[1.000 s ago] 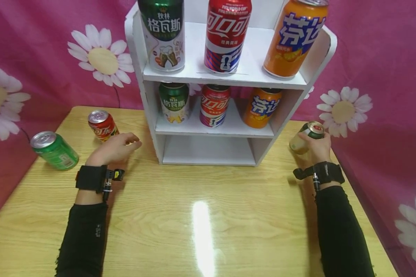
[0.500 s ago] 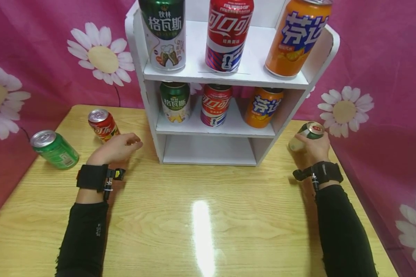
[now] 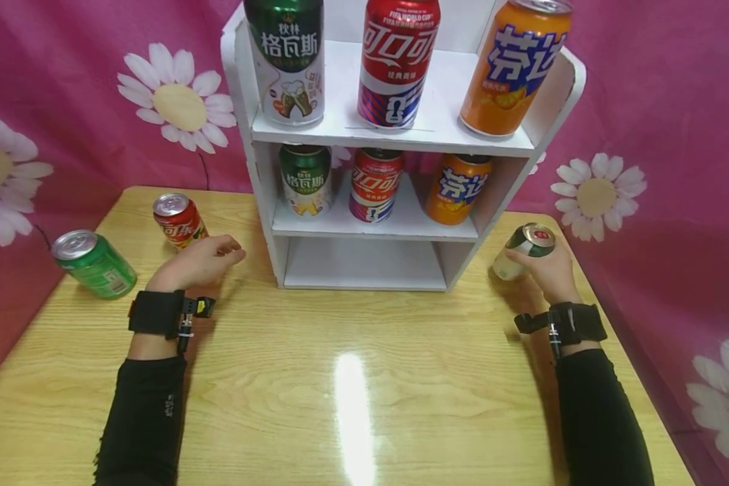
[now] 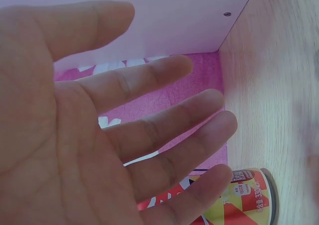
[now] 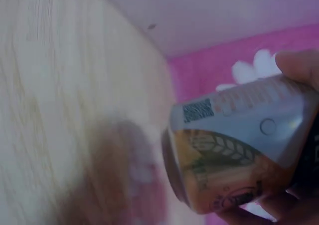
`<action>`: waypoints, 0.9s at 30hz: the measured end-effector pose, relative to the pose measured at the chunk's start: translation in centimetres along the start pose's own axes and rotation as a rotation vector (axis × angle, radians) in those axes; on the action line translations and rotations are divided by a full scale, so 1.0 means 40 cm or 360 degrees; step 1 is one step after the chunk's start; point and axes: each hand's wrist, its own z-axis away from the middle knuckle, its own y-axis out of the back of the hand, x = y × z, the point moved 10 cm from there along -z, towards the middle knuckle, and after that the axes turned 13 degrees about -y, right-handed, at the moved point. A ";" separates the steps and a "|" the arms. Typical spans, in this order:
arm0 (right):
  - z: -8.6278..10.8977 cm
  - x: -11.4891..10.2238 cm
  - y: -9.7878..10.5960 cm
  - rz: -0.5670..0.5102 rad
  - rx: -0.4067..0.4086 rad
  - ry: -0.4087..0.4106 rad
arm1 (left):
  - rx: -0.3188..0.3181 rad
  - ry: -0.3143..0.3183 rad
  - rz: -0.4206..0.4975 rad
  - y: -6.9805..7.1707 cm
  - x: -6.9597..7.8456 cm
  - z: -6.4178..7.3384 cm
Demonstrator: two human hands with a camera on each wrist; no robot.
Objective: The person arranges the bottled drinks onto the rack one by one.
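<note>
My right hand grips a green-and-cream drink can at the right of the shelf. In the right wrist view the can shows a QR code and an ear of grain, and its base looks clear of the wood, over a blurred shadow. Left of the shelf, my left hand holds nothing; its fingers are spread and nearly straight in the left wrist view. Just behind it stands a red cola can, partly hidden by the hand. A green can stands farther left.
A white shelf unit stands at the back middle. Its top and middle boards each bear a green-and-white can, a red cola can and an orange soda can. Pink flowered cloth hangs behind the wooden table.
My right hand has moved a little left and toward me with the green-and-cream can, which now tilts more. My left hand stays nearly where it was.
</note>
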 end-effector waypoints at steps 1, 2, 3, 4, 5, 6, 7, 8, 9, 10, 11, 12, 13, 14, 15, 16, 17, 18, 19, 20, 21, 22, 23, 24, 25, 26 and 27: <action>0.011 -0.011 -0.003 -0.0013 -0.0026 0.0035 | 0.0001 0.0003 -0.0001 0.001 -0.001 0.001; 0.022 -0.022 -0.007 -0.0028 -0.0055 0.0071 | 0.0000 0.0007 -0.0002 0.001 -0.002 0.002; 0.033 -0.033 -0.010 -0.0029 -0.0080 0.0107 | -0.0001 0.0014 0.0001 0.001 -0.003 0.003; 0.044 -0.043 -0.013 -0.0031 -0.0103 0.0141 | -0.0002 0.0019 0.0002 0.001 -0.004 0.003; 0.055 -0.052 -0.017 -0.0037 -0.0131 0.0174 | -0.0005 0.0024 0.0006 0.001 -0.005 0.004; 0.065 -0.061 -0.020 -0.0040 -0.0157 0.0203 | -0.0007 0.0028 0.0009 0.000 -0.005 0.004; 0.076 -0.068 -0.022 -0.0036 -0.0182 0.0227 | -0.0008 0.0028 0.0011 0.000 -0.006 0.004; 0.087 -0.073 -0.024 -0.0017 -0.0198 0.0251 | -0.0010 0.0030 0.0013 0.000 -0.006 0.004; 0.098 -0.078 -0.024 0.0011 -0.0209 0.0272 | -0.0012 0.0029 0.0015 0.000 -0.005 0.004; 0.110 -0.083 -0.025 0.0033 -0.0219 0.0296 | -0.0012 0.0028 0.0017 0.000 -0.004 0.004; 0.122 -0.089 -0.027 0.0045 -0.0234 0.0320 | -0.0015 0.0028 0.0019 0.000 -0.003 0.004; 0.133 -0.093 -0.028 0.0056 -0.0250 0.0333 | -0.0017 0.0026 0.0020 0.001 -0.003 0.003; 0.145 -0.097 -0.029 0.0074 -0.0265 0.0346 | -0.0020 0.0028 0.0020 0.001 -0.002 0.003; 0.157 -0.101 -0.031 0.0080 -0.0288 0.0358 | -0.0023 0.0031 0.0023 0.002 -0.001 0.004; 0.168 -0.107 -0.034 0.0074 -0.0313 0.0367 | -0.0026 0.0034 0.0025 0.002 0.000 0.004; 0.180 -0.113 -0.037 0.0069 -0.0339 0.0375 | -0.0027 0.0038 0.0028 0.002 0.001 0.004; 0.190 -0.118 -0.041 0.0076 -0.0361 0.0379 | -0.0030 0.0042 0.0029 0.002 0.001 0.004; 0.200 -0.122 -0.044 0.0100 -0.0376 0.0384 | -0.0033 0.0046 0.0031 0.002 0.001 0.005; 0.211 -0.128 -0.048 0.0135 -0.0386 0.0400 | -0.0036 0.0051 0.0032 0.002 0.002 0.005; 0.221 -0.134 -0.053 0.0154 -0.0403 0.0415 | -0.0038 0.0051 0.0031 0.002 0.002 0.005; 0.231 -0.142 -0.058 0.0180 -0.0419 0.0440 | -0.0038 0.0052 0.0032 0.002 0.002 0.005; 0.242 -0.150 -0.065 0.0209 -0.0441 0.0473 | -0.0038 0.0050 0.0031 0.002 0.001 0.006; 0.253 -0.158 -0.073 0.0226 -0.0468 0.0507 | -0.0039 0.0048 0.0028 0.002 0.001 0.006; 0.264 -0.166 -0.082 0.0226 -0.0505 0.0537 | -0.0038 0.0046 0.0027 0.002 0.000 0.006; 0.275 -0.174 -0.092 0.0214 -0.0552 0.0568 | -0.0038 0.0046 0.0023 0.002 0.001 0.006; 0.285 -0.182 -0.102 0.0200 -0.0595 0.0596 | -0.0038 0.0044 0.0019 0.002 0.002 0.006; 0.295 -0.191 -0.112 0.0188 -0.0636 0.0628 | -0.0038 0.0041 0.0016 0.001 0.001 0.006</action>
